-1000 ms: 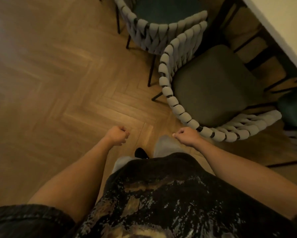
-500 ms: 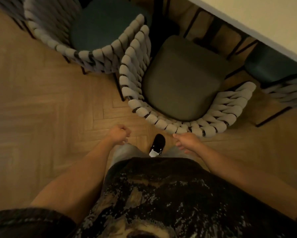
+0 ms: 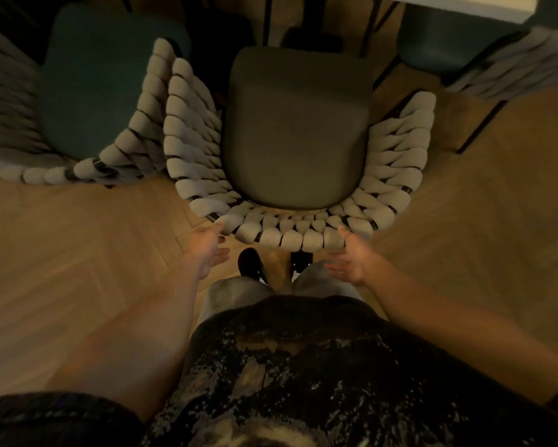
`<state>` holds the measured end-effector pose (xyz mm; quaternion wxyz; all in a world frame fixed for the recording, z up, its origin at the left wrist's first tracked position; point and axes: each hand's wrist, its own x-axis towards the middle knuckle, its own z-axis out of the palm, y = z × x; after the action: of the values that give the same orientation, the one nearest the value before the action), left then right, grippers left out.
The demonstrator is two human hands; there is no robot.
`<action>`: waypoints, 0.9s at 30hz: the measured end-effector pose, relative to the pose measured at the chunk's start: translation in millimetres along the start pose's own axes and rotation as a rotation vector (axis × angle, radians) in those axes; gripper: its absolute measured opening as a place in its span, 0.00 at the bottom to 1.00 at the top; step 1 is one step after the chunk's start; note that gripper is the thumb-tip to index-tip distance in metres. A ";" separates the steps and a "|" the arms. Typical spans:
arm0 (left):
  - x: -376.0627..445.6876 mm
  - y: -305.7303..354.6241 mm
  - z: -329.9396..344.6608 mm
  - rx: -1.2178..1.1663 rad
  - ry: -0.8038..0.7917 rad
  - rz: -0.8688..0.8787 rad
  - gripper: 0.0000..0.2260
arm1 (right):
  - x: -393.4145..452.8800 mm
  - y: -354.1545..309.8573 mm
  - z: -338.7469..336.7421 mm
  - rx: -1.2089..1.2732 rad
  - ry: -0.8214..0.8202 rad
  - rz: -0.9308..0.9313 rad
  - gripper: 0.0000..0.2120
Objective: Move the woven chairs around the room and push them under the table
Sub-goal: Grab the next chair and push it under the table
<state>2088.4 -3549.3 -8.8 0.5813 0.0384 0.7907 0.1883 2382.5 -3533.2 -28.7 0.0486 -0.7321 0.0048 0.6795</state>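
We stand on the herringbone wood floor (image 3: 77, 253), looking straight down. At the top right edge the pale surface (image 3: 458, 4) shows as a thin strip, with dark frame legs below it. The middle woven chair (image 3: 297, 130), with its grey-green seat and thick cream rope back, now sits squarely before us, its seat front near the surface's edge but not yet under it. A second woven chair (image 3: 103, 91) with a dark teal seat stands just to its left, the two rope backs almost touching, and a third chair (image 3: 484, 53) shows at the upper right, partly beneath the surface.

A second ago the view was angled and both our hands were curled into loose fists, short of the chair. Since then we have turned to face it and opened both hands. Our left hand (image 3: 208, 250) is spread, fingers straight, its fingertips at the left end of the rope back; our right hand (image 3: 351, 258) is likewise open, palm turned inward, its thumb close against the rope rim. Neither grips anything yet. Our dark shoes (image 3: 251, 262) stand just behind the chair.

We judge that the reach is nearly complete: next we take the backrest on both sides and push this chair straight forward under the surface.
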 end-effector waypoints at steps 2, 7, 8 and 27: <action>7.4 9.1 5.1 -0.042 -0.017 -0.019 0.24 | 4.5 -0.1 3.9 0.130 -0.015 0.019 0.33; 23.4 25.2 13.7 -0.279 -0.043 -0.131 0.24 | 22.3 -4.0 11.5 0.457 -0.024 0.070 0.32; 27.1 27.4 13.9 -0.319 -0.033 -0.156 0.25 | 26.2 -4.9 12.9 0.503 -0.022 0.072 0.31; 43.4 47.6 30.3 -0.659 0.006 -0.158 0.06 | 42.4 -16.9 42.8 0.974 0.063 -0.141 0.24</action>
<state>2095.2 -3485.4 -39.4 0.5731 -0.2136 0.6894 0.3882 2344.5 -3510.5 -73.0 0.4311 -0.6431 0.2737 0.5707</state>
